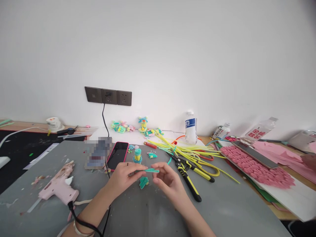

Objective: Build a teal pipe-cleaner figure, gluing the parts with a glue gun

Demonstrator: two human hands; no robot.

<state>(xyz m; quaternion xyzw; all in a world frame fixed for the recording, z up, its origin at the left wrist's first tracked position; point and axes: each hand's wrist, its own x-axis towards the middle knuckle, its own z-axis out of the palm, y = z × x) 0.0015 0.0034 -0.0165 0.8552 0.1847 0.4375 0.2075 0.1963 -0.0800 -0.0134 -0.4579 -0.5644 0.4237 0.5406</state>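
"Where is the teal strip?"
"Above a gray table, one end pinched between the left hand's thumb and fingers."
"And the right hand?"
"Thumb and fingers stand apart by the other end; contact cannot be told. Pliers lie to the right, a pink glue gun left."
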